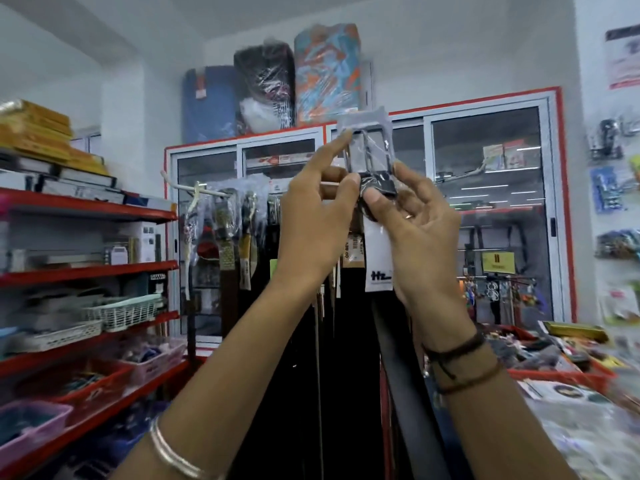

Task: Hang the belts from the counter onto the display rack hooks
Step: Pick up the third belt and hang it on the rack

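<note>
I hold a black belt up at eye height by its plastic-wrapped metal buckle (370, 150). My left hand (317, 220) pinches the buckle's left side, index finger stretched to the top corner. My right hand (420, 230) grips the strap end just under the buckle. The black strap (401, 375) hangs straight down between my forearms, with a white tag (378, 258) on it. Behind my hands the display rack's white rod (211, 192) carries several hung belts (239, 244). The hook nearest the buckle is hidden by my hands.
Red shelves (86, 209) with boxes and baskets fill the left side. A glass-door cabinet (485, 202) stands behind the rack, with wrapped bundles on top. The counter (571, 410) at the lower right holds a red tray and mixed small goods.
</note>
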Demonstrator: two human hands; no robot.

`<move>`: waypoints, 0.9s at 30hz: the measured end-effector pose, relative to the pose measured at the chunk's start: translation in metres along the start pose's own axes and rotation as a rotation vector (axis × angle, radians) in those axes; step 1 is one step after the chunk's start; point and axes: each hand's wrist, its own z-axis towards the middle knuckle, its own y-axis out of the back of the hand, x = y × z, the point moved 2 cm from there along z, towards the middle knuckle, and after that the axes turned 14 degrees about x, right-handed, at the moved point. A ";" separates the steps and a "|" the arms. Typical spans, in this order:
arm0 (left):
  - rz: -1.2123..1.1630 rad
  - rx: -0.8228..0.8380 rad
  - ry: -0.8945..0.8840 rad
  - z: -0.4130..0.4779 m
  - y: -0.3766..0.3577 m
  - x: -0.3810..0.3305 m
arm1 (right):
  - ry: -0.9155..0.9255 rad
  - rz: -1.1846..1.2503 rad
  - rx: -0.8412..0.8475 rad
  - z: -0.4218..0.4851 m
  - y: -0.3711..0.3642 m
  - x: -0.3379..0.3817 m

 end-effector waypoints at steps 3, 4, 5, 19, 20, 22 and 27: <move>0.003 0.004 0.034 0.005 -0.001 0.004 | -0.021 -0.015 -0.040 0.005 -0.001 -0.005; 0.003 0.003 0.040 0.005 -0.002 0.006 | -0.027 -0.020 -0.053 0.004 0.000 -0.008; 0.003 0.001 0.042 0.004 -0.003 0.008 | -0.031 -0.024 -0.066 0.004 0.001 -0.010; 0.147 -0.008 0.085 -0.006 -0.001 0.045 | -0.074 -0.306 0.026 -0.007 0.017 -0.040; 0.210 -0.002 0.056 -0.009 0.002 0.046 | -0.044 -0.388 0.030 -0.009 0.020 -0.040; 0.350 0.026 -0.028 -0.013 0.006 0.047 | 0.036 -0.514 0.038 -0.012 0.025 -0.039; 0.703 0.181 -0.166 -0.012 0.009 0.058 | 0.204 -0.828 0.144 -0.013 0.029 -0.048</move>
